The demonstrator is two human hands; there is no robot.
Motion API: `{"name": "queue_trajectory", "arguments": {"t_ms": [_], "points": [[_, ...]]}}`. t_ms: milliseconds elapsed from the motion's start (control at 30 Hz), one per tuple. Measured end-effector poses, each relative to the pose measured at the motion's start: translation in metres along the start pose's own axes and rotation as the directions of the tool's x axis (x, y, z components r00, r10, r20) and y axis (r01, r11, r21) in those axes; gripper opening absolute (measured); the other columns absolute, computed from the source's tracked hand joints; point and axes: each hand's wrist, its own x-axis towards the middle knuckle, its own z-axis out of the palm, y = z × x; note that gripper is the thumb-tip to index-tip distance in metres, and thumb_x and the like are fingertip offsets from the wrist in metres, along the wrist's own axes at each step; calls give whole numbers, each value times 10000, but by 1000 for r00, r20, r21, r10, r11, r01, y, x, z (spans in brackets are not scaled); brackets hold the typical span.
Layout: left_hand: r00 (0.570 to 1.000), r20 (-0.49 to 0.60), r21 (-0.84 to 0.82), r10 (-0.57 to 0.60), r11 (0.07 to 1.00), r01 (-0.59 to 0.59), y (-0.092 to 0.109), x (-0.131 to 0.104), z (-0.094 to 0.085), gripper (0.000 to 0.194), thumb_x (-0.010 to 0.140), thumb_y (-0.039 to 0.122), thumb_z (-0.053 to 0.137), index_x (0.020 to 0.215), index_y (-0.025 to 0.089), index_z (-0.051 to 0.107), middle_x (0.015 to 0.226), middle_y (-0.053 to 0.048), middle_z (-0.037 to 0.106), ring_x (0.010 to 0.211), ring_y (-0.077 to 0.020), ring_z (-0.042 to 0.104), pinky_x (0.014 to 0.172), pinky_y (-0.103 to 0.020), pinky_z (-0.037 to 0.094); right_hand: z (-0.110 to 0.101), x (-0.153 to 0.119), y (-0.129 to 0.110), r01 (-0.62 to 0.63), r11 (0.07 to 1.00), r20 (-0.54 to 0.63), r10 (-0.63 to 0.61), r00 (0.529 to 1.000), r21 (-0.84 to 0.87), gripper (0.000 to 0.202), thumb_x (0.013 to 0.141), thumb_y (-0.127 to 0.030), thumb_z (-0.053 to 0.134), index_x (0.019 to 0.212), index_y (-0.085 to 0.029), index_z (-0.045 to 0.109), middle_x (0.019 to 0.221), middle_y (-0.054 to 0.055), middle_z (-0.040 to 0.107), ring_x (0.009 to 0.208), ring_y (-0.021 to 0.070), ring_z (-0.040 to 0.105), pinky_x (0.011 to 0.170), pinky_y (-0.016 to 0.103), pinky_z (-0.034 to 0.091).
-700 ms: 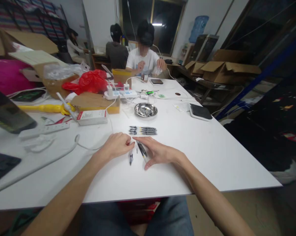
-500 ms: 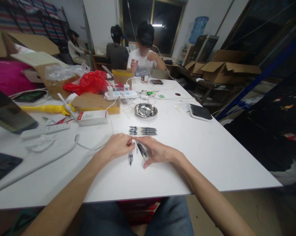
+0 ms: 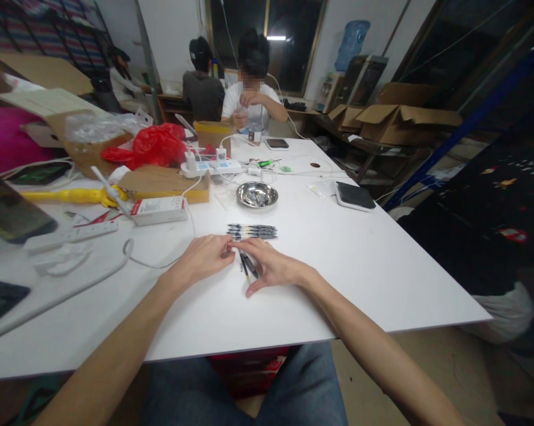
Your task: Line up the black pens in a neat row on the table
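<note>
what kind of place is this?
Likely a small workshop or packing room: pens lined up on a white table, open cardboard boxes on shelving, a power strip, co-workers seated behind.

Both hands rest on the white bench, fingertips meeting over loose pen parts. Left hand and right hand lie palm down, fingers touching the dark pieces between them. Just beyond lies a row of assembled pens. Farther off stands a steel bowl. A person in a white shirt sits at the far end.
</note>
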Motion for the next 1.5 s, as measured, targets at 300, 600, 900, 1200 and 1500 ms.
{"name": "queue_trajectory", "arguments": {"t_ms": [300,600,900,1200,1500], "points": [[973,-223,-179,55,979,-96,1,-1,-3,175,888,311,522,946,199,643,864,-22,719,755,-168,656,711,-273,460,-10,3,-13,14,998,-436,14,900,62,1053,690,-600,811,1534,-324,244,1504,123,362,1301,307,428,1076,497,409],[948,-305,-657,89,702,-277,28,-6,-1,187,944,315,492,970,179,618,880,-30,684,775,-131,630,738,-240,499,-5,8,-18,-109,990,-624,140,769,88,947,768,-615,744,1511,-321,236,1464,136,357,1073,251,538,895,431,521],[967,-233,-706,101,667,-239,33,-4,0,220,970,330,445,940,169,593,774,4,569,680,-108,501,641,-223,411,-1,8,-16,-101,986,-654,166,738,135,965,762,-588,764,1509,-327,212,1465,133,353,1083,254,544,890,427,533],[977,-144,-825,159,526,-207,30,0,4,381,967,449,450,723,162,508,616,37,418,548,-77,385,496,-207,324,-3,7,-20,-110,994,-730,95,676,27,834,770,-553,771,1458,-317,362,1481,132,335,1150,285,515,876,445,522],[983,-172,-839,64,514,-180,29,1,-1,273,899,398,562,766,159,559,604,50,440,546,-74,384,507,-202,312,-5,10,-20,5,981,-840,163,518,194,535,828,-524,721,1273,-300,527,1356,92,467,1055,218,575,840,379,553]]}}
